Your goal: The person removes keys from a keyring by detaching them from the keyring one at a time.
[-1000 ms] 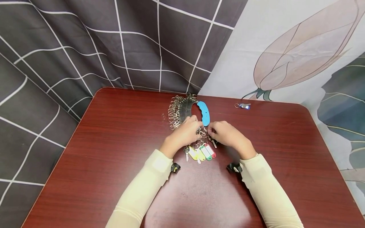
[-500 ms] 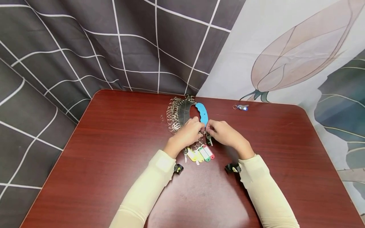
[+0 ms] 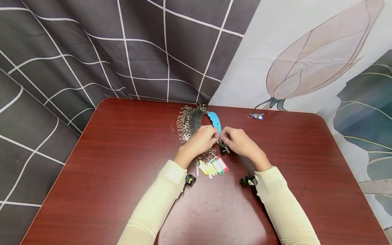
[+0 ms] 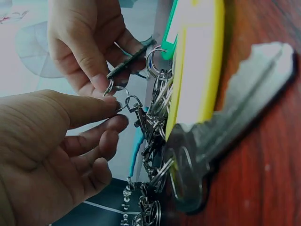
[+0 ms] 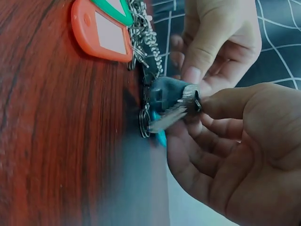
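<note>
Beside a curved key rack with a blue handle, my two hands meet almost fingertip to fingertip. My left hand pinches a small metal split ring linked to a clasp on the rack. My right hand pinches a silver key with a black tag near their ring. That ring appears to touch the one in the left fingers, though whether they are linked I cannot tell. Below the hands lie a red tag, a green tag, yellow tags and another key.
Several bare rings with clasps line the rack's left side. Toward the table's back right lies a separate key with a blue tag. A dark checked curtain and a white printed cloth hang behind the reddish-brown table.
My hands have drawn closer together, the right one bringing the key and black tag leftward to the left fingertips. The view has shifted slightly; the rack and tags lie much as before.
</note>
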### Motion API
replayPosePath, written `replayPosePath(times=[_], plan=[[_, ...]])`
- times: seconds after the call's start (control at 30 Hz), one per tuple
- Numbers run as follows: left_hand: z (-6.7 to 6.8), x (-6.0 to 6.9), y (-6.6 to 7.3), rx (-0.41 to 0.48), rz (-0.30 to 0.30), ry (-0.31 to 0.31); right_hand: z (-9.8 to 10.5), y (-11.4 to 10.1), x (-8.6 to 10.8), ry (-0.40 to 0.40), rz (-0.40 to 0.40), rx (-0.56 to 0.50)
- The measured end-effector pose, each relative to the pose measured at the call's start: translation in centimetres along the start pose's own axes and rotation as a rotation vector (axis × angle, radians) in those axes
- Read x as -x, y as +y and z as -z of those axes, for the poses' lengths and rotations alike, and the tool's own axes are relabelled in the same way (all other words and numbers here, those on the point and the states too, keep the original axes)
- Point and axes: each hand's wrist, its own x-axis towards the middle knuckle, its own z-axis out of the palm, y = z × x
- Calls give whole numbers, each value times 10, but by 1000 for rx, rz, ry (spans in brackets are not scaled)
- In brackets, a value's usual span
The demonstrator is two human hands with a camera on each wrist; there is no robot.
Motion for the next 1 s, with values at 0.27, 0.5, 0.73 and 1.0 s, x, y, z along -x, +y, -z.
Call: replayPosePath(times=[0.27, 0.5, 0.73, 1.0], plan=[[1, 1, -1, 17, 20, 41, -1, -3, -2, 23, -87, -71], [3, 1, -1, 40, 27, 54, -1, -3, -2, 15, -136, -175], [3, 2, 0, 68, 17, 66, 1, -2, -2, -28, -158, -264], [3, 3, -1, 130, 19, 96, 3, -2, -2, -60, -142, -316]])
